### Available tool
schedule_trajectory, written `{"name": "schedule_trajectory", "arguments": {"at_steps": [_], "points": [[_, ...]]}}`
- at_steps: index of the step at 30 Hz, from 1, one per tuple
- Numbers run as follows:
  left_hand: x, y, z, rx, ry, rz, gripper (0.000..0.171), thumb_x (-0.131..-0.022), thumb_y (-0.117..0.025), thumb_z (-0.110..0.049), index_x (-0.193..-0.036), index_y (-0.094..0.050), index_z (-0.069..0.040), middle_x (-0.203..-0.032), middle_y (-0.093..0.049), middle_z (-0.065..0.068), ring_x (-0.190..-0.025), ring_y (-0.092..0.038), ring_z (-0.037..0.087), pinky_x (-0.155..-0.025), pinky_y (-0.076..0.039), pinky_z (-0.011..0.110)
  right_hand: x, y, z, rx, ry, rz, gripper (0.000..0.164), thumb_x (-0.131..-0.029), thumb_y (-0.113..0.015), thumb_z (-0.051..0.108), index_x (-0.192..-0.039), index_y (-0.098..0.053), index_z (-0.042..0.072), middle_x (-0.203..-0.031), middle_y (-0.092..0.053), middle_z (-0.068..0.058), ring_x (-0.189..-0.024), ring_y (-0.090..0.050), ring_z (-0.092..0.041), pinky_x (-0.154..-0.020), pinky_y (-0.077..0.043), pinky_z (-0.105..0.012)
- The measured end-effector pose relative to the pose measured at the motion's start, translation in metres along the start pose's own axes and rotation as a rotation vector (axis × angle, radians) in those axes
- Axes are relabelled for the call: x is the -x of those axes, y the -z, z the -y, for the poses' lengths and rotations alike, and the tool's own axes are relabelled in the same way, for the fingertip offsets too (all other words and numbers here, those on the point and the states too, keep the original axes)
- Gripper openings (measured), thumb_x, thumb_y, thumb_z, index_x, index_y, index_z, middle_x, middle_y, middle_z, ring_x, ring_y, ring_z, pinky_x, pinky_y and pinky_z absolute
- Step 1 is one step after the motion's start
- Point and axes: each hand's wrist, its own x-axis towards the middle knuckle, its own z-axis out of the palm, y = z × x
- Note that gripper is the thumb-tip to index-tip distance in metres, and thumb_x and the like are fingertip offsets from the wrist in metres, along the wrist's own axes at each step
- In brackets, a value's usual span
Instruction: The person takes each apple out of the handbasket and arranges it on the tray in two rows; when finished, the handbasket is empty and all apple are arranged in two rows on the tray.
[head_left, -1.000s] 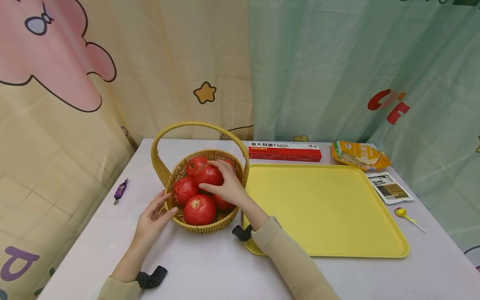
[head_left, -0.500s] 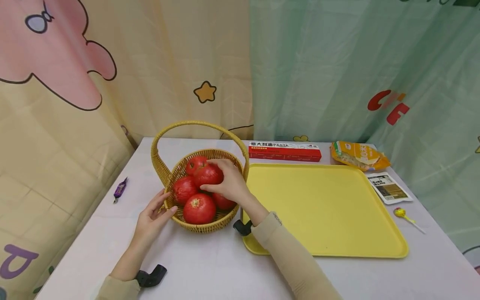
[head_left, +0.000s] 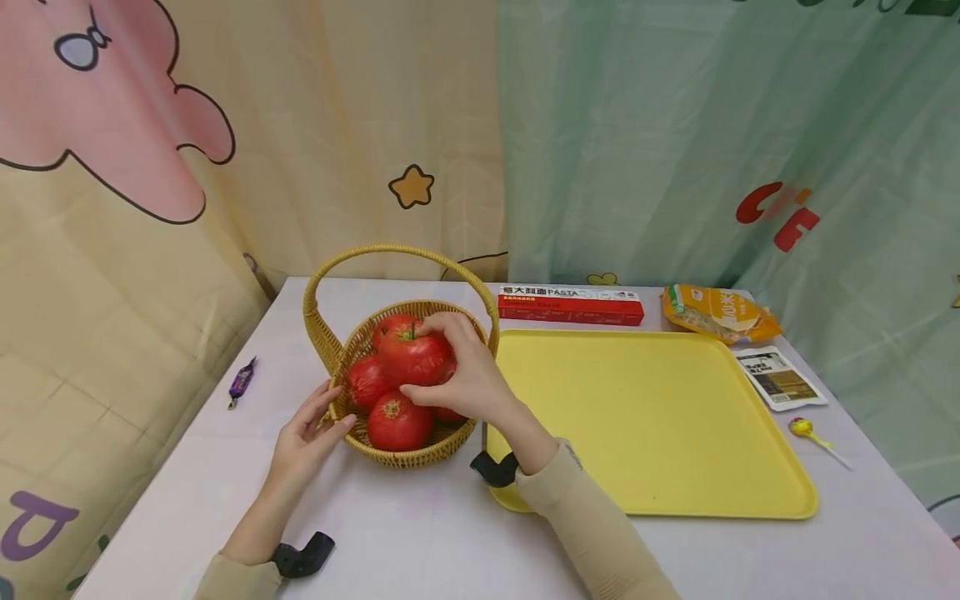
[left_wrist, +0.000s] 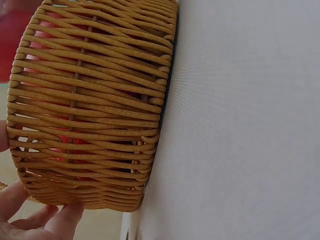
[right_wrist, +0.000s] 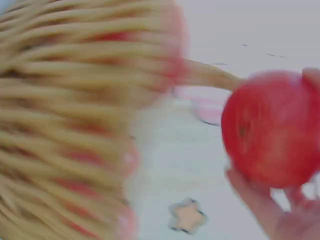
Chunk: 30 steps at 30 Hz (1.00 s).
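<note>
A yellow wicker basket [head_left: 427, 458] with a tall arched handle stands on the left half of the table, holding several red apples [head_left: 400, 421]. At its left side my left hand [head_left: 303, 437] holds the rim near the foot of the handle; the left wrist view shows its fingertips against the woven wall [left_wrist: 90, 115]. My right hand [head_left: 468, 375] grips one apple [head_left: 412, 357] with a green stem, thumb and fingers spread round it. That apple is above the others, under the handle. In the right wrist view the held apple [right_wrist: 272, 130] shows apart from the blurred basket wall.
A yellow tray [head_left: 645, 417] lies right of the basket. Behind it are a red pasta box [head_left: 570, 306] and an orange food bag [head_left: 720, 313]. A white-and-brown packet [head_left: 780, 379] and a lollipop [head_left: 804, 429] lie at far right. A purple-wrapped candy [head_left: 242, 382] lies left.
My right hand has raised the apple from the pile and tilted it, so its stem now shows on top. My left hand keeps its place at the basket rim.
</note>
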Motion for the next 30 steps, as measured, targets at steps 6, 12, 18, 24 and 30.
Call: {"name": "schedule_trajectory", "arguments": {"at_steps": [6,12,18,24,30], "points": [[-0.001,-0.001,-0.002,0.002,-0.015,0.002,0.052,-0.087,-0.066,-0.006,-0.132,-0.045,0.009,-0.15,-0.027,0.016,-0.128,-0.038,0.011,-0.092,-0.038,0.007,0.016,0.059,0.011,-0.43,0.327,0.19,0.058,-0.071,-0.08,0.014,-0.115,-0.044,0.018,-0.13,-0.041,-0.006,-0.12,-0.04,-0.028,-0.086,-0.053,-0.041],[-0.001,-0.002,-0.004,-0.004,0.0,0.007,0.052,-0.088,-0.066,-0.007,-0.133,-0.045,0.008,-0.15,-0.028,0.014,-0.133,-0.032,0.029,-0.092,-0.037,0.007,0.028,0.119,-0.012,-0.55,0.436,0.07,0.062,-0.072,-0.08,0.011,-0.123,-0.045,0.017,-0.133,-0.04,-0.01,-0.122,-0.036,-0.031,-0.087,-0.052,-0.035],[0.0,-0.001,-0.003,-0.01,0.019,-0.011,0.052,-0.087,-0.067,-0.008,-0.133,-0.046,0.007,-0.15,-0.029,0.013,-0.131,-0.035,0.02,-0.093,-0.037,0.007,0.036,0.149,-0.051,-0.351,0.11,-0.203,0.077,-0.067,-0.07,-0.018,-0.127,-0.032,0.012,-0.13,-0.036,-0.009,-0.123,-0.035,-0.028,-0.088,-0.051,-0.028],[0.0,-0.001,-0.001,-0.002,0.018,-0.011,0.053,-0.087,-0.067,-0.008,-0.133,-0.046,0.007,-0.15,-0.027,0.014,-0.13,-0.036,0.017,-0.091,-0.038,0.006,0.037,0.148,-0.096,-0.151,-0.253,-0.216,0.09,-0.072,-0.075,-0.004,-0.143,-0.022,0.014,-0.139,-0.026,-0.011,-0.127,-0.029,-0.031,-0.095,-0.047,-0.042],[0.0,-0.001,-0.001,-0.017,0.026,-0.01,0.053,-0.087,-0.067,-0.009,-0.133,-0.046,0.007,-0.15,-0.028,0.014,-0.129,-0.037,0.013,-0.091,-0.038,0.006,0.039,0.133,-0.131,0.024,-0.433,-0.121,0.084,-0.07,-0.08,0.012,-0.142,-0.036,0.018,-0.139,-0.025,-0.014,-0.127,-0.031,-0.038,-0.097,-0.041,-0.056]]}}
